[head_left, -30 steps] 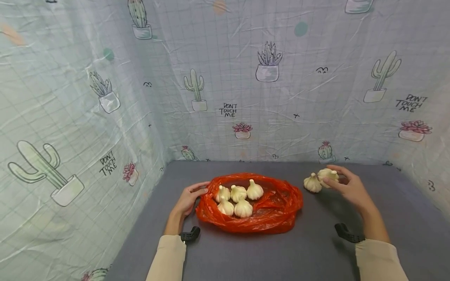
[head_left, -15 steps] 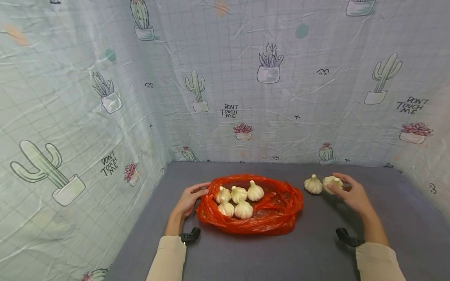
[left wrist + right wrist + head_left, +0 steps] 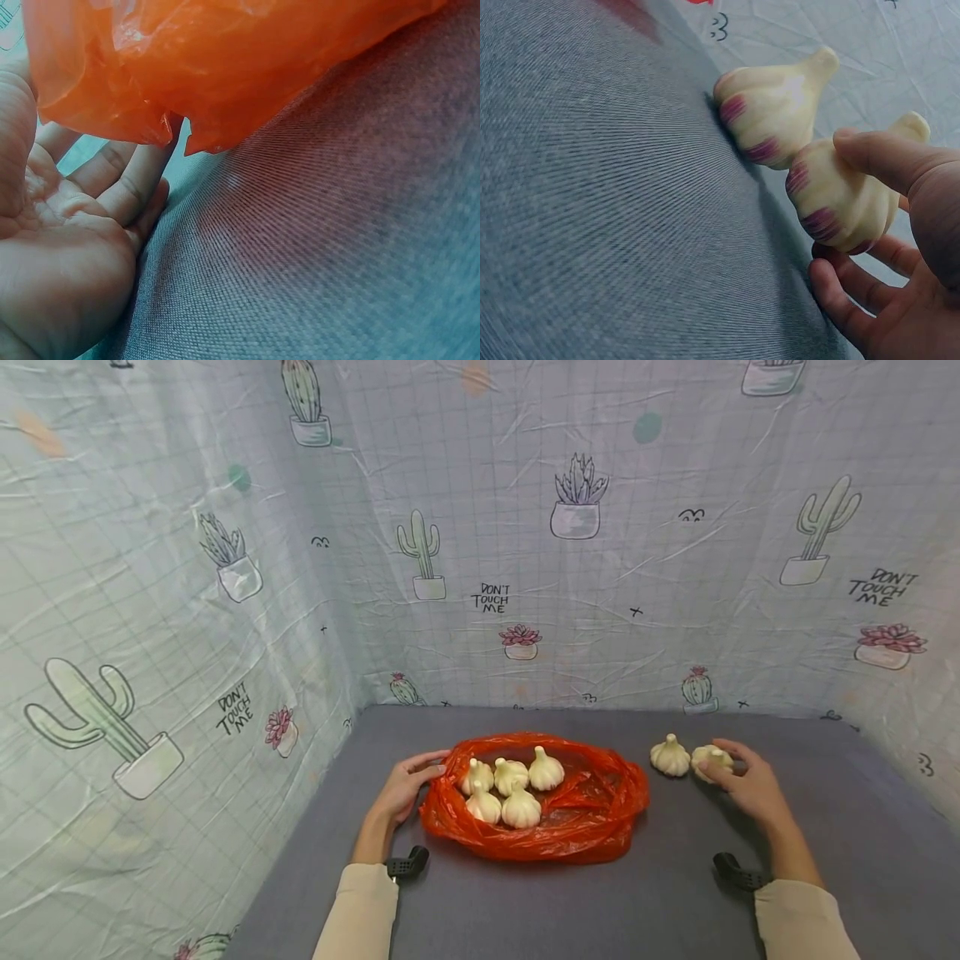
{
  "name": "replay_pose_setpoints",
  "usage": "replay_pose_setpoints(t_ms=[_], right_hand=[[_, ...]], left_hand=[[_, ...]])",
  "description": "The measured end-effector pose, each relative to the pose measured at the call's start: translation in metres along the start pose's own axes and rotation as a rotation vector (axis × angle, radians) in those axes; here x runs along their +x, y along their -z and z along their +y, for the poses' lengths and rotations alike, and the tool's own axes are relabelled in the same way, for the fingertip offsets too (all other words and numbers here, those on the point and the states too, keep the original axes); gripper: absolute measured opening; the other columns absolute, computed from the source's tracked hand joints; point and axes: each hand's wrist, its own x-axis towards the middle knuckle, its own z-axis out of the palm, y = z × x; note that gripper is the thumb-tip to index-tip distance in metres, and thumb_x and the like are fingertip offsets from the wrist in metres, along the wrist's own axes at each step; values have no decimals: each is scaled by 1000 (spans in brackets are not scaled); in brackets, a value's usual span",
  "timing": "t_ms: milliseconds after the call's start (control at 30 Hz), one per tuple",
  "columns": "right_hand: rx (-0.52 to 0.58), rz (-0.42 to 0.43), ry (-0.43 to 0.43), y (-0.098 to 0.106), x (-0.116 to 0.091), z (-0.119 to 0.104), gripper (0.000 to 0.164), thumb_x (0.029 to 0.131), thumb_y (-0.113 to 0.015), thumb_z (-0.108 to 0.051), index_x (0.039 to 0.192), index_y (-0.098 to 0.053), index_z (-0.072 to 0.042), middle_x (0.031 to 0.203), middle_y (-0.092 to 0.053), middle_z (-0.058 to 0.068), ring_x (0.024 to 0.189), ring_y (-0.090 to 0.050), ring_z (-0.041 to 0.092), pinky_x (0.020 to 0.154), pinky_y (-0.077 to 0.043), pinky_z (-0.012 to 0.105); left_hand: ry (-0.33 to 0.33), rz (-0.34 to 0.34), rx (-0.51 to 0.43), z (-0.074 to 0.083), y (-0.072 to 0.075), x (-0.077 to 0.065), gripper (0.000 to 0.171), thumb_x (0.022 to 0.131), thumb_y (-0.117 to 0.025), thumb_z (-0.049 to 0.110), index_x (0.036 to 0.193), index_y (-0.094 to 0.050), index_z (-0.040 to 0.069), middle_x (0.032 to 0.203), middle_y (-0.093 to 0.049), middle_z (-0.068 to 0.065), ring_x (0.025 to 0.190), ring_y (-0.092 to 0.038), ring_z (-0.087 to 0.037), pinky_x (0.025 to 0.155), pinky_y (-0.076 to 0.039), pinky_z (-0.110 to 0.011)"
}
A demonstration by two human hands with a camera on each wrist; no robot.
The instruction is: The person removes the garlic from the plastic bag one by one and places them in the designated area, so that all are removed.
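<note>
On the right of the table my right hand [image 3: 756, 787] grips a garlic bulb [image 3: 832, 191], thumb on one side and fingers on the other. Just left of it a second garlic bulb [image 3: 670, 757] stands upright on the table. My left hand [image 3: 399, 789] holds the left rim of a red plastic bag [image 3: 536, 848] between thumb and fingers. Several garlic bulbs [image 3: 521, 808] sit together in the left part of the open bag. In the left wrist view the bag hides the fingertips.
The grey cloth-covered table [image 3: 570, 914] runs back to a cactus-patterned curtain [image 3: 517, 552], which also hangs along the left and right sides. A black wrist camera [image 3: 408, 864] is strapped to each wrist.
My right hand has moved the gripped garlic bulb rightward and down, from against the other bulb to the table beside it. The left hand and bag have stayed in place.
</note>
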Motion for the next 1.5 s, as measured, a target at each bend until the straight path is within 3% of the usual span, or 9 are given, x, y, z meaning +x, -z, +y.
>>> replay_pose_setpoints(t_ms=[67,133,333,533,1133,1500], right_hand=[[-14,4,-9,-1,1,1,77,101,-62,-44,156,-35,3,153,-32,41,122,-54,53,69,-51,23],[-23,1,-18,-2,2,1,77,101,-62,-45,156,-34,3,153,-32,41,129,-48,58,71,-52,27],[-75,-7,-31,-3,2,0,77,102,-59,-46,155,-34,5,153,-34,40,131,-46,60,86,-54,52],[-96,-28,-66,-3,2,1,81,102,-57,-49,157,-30,5,154,-32,41,132,-43,61,93,-50,62],[-79,-67,-81,1,2,1,87,103,-55,-50,160,-20,5,158,-22,43,136,-35,64,101,-42,69],[-69,-68,-53,7,1,-13,83,104,-55,-44,159,-20,7,155,-23,46,137,-34,64,99,-44,69]], left_hand=[[1,0,2,0,0,0,41,98,-67,9,137,-63,-2,140,-63,-20,110,-68,-11,90,-56,-27],[1,1,5,0,0,0,41,98,-67,9,137,-63,-2,140,-63,-20,110,-68,-11,90,-56,-27],[-1,1,5,1,0,-1,42,98,-67,10,138,-63,-1,140,-63,-18,111,-67,-10,91,-56,-26],[-3,-12,9,2,0,-2,43,98,-68,11,139,-62,-1,139,-63,-20,109,-67,-11,90,-56,-27],[-11,-14,28,2,-1,-2,43,98,-68,12,138,-62,0,139,-63,-22,109,-67,-12,92,-55,-26],[-1,1,17,2,-1,-2,42,98,-67,11,138,-62,-1,137,-65,-19,108,-68,-11,90,-56,-27]])
